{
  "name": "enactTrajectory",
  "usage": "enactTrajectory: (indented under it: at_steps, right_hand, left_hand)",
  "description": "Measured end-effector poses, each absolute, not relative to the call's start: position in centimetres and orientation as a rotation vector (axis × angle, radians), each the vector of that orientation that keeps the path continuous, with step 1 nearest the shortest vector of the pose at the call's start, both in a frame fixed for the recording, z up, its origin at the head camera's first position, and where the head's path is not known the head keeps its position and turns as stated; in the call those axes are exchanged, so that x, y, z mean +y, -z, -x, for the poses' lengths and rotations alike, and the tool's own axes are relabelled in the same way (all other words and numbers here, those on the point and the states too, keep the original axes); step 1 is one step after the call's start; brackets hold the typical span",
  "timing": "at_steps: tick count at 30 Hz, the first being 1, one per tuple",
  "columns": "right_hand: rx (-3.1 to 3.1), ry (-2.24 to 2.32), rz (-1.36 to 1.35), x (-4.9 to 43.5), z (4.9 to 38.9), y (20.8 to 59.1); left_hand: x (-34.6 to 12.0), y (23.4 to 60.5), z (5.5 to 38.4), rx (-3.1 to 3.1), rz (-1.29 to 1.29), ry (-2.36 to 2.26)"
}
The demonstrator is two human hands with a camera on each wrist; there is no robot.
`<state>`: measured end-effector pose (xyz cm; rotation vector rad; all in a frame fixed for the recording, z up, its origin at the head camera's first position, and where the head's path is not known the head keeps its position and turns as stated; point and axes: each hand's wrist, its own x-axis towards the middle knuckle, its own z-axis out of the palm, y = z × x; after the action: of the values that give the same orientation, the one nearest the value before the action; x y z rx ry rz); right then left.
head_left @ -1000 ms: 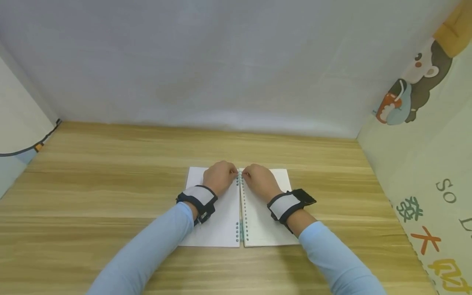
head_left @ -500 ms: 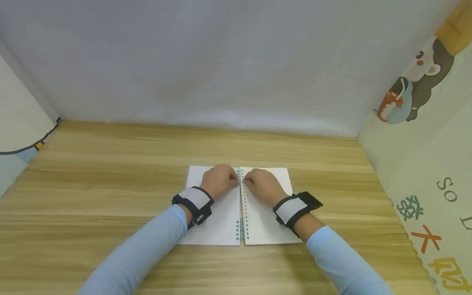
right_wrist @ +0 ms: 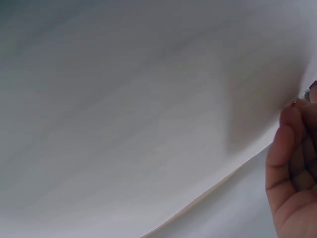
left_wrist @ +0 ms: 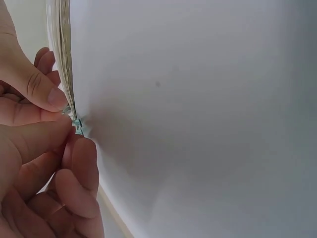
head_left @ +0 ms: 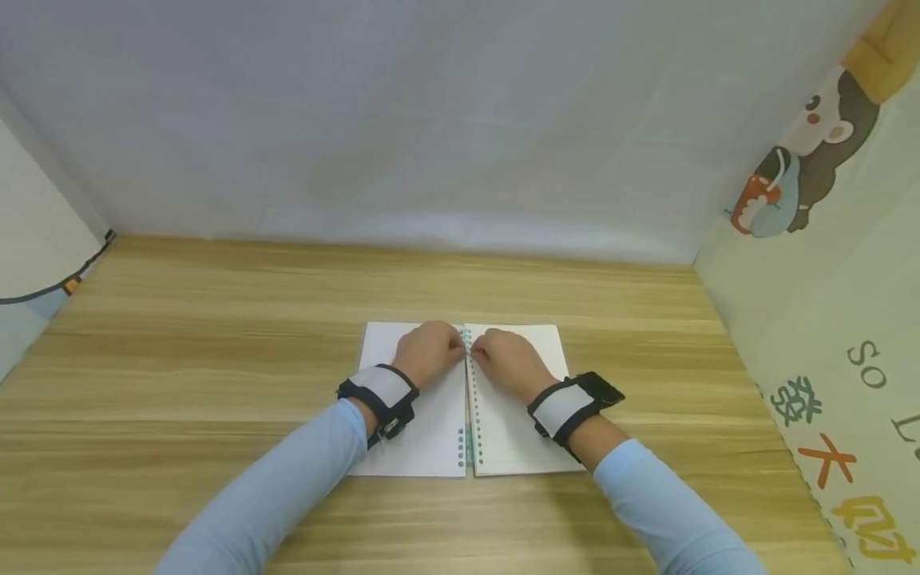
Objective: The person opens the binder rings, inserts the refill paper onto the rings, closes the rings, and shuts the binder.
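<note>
A ring-bound notebook (head_left: 424,439) lies open and flat on the wooden table, with plain pages on both sides. Pale green rings (head_left: 469,447) show at the lower end of its spine. My left hand (head_left: 429,351) pinches at the upper rings from the left, its fingers curled in. From the right, my right hand (head_left: 509,359) pinches the same part of the spine, thumb and fingertips together. In the left wrist view both hands' fingertips meet around a small pale green ring piece (left_wrist: 78,125) beside the page stack (left_wrist: 63,44). The fingertips cover most of those rings.
Wooden tabletop (head_left: 216,335) surrounds the notebook. A pale cloth wall (head_left: 431,144) stands behind the table, and a printed panel (head_left: 805,319) with a cartoon figure borders it on the right. Another pale panel (head_left: 43,224) is at the left.
Both hands have moved slightly down along the spine, toward the person, from the topmost rings, mostly in the first half second. The notebook has stayed in place.
</note>
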<state>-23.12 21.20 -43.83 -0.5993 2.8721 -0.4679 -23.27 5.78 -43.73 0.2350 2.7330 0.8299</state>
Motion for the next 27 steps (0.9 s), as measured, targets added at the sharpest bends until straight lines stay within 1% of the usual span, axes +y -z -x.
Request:
enactTrajectory:
  at_steps: [6, 11, 20, 27]
  right_hand:
    - [2.856, 0.501, 0.546, 21.5, 22.9, 43.6]
    - [2.857, 0.493, 0.559, 22.2, 21.9, 42.8]
    - [2.752, 0.533, 0.725, 22.9, 17.8, 42.3]
    - [2.686, 0.561, 0.802, 23.5, 15.5, 43.0]
  left_hand:
    - [5.0, 43.3, 22.8, 2.738, -0.250, -0.863]
    - [4.1, 43.0, 21.6, 2.705, -0.278, -0.840]
    - [3.5, 43.2, 17.1, 2.598, -0.376, -0.856]
    - [3.5, 43.9, 15.6, 2.594, -0.444, -0.865]
